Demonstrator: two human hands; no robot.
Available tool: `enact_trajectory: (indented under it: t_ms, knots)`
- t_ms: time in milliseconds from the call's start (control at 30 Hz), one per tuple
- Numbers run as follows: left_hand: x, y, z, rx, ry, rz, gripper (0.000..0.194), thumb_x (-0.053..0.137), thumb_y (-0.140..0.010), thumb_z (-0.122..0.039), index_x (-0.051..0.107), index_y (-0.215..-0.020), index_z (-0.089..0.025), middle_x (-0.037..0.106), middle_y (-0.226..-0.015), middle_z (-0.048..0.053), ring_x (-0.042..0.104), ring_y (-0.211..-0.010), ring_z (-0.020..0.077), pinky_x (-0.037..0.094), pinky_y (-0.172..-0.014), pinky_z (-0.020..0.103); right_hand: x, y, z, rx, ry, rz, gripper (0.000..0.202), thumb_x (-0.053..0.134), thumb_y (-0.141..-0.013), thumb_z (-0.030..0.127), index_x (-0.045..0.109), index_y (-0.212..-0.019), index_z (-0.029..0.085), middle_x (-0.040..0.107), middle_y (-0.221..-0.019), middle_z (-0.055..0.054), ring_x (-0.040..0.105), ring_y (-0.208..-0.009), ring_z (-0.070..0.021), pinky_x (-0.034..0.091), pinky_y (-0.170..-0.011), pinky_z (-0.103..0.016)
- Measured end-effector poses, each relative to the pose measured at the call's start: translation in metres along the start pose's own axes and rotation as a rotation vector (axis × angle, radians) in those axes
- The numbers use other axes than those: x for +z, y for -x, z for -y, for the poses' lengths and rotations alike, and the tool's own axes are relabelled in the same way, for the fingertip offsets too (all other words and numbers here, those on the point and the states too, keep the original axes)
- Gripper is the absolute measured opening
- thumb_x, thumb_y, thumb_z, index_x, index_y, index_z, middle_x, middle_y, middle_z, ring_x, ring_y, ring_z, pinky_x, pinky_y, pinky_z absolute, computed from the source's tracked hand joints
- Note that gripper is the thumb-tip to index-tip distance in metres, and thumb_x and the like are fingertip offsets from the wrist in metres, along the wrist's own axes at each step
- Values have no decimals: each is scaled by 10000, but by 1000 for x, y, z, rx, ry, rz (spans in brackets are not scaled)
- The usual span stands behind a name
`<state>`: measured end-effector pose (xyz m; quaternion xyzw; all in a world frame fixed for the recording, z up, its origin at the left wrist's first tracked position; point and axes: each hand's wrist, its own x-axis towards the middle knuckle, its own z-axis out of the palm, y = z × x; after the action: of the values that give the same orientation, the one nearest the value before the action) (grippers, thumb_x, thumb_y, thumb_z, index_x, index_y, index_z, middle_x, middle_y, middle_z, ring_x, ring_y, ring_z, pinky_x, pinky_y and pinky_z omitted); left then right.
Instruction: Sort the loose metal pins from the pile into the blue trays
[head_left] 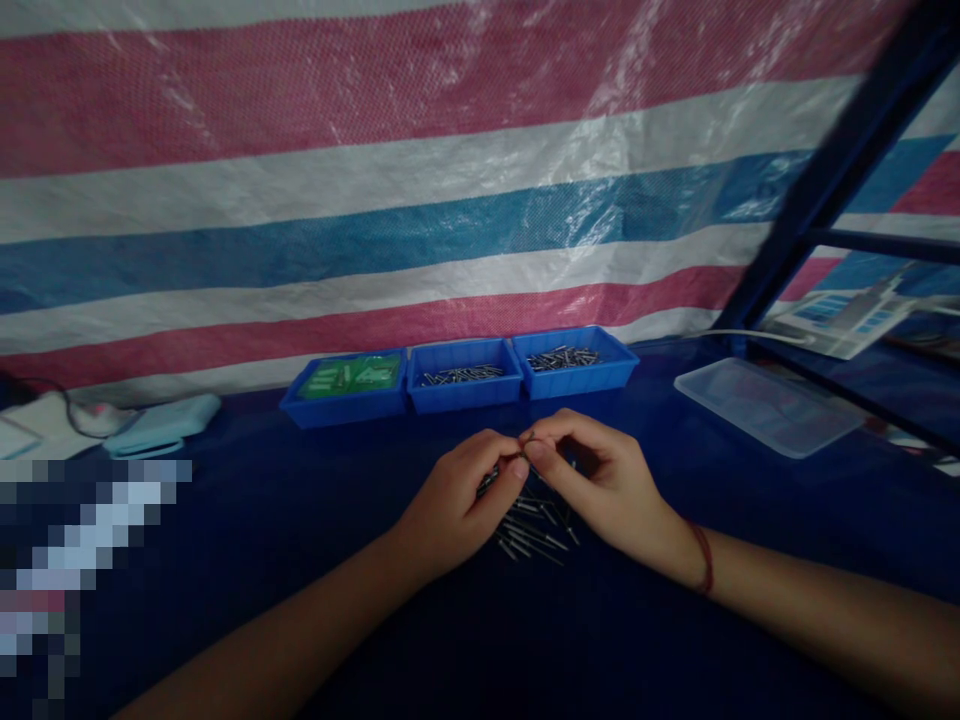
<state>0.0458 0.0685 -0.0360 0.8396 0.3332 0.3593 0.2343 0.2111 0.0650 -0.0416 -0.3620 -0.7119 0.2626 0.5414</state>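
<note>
My left hand (469, 495) and my right hand (600, 480) meet fingertip to fingertip at the centre, both closed in a pinch. Between the tips shows a bit of a small thin metal part (531, 437); most of it is covered by the fingers. On the dark blue tabletop below lies a loose pile of thin metal pins (529, 530), some with a thicker, brighter section. The hands hide the pile's upper part. Beyond them stand three blue bins in a row: the left bin (345, 411) holds green-and-white packs (352, 376), while the middle bin (465, 394) and right bin (581, 379) hold small metal pieces.
A clear plastic lid (772, 405) lies at the right, near a dark metal frame (795, 190). At the left are a light blue case (161, 425) and a cable. A striped plastic sheet (375, 220) hangs behind the bins. The lower left is pixelated.
</note>
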Motion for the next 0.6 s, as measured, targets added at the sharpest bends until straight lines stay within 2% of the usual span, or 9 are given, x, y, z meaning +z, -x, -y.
enact_trajectory:
  t_ms: [267, 600]
  knots:
    - [2, 0, 1, -13, 9, 44, 166, 409, -916, -221, 563, -900, -162, 578, -791, 23, 554, -727, 135, 441, -687, 280, -2, 0, 2, -25, 75, 15, 91, 577, -825, 246, 627, -768, 195, 595, -684, 0, 534, -611, -122, 434, -548, -261]
    - [2, 1, 1, 11, -2, -38, 82, 477, -885, -195, 541, -841, -169, 564, -782, 13, 537, -712, 121, 442, -673, 261, -3, 0, 7, -57, 89, 43, 95, 569, -830, 213, 647, -781, 190, 622, -699, -17, 565, -634, -136, 441, -562, -280]
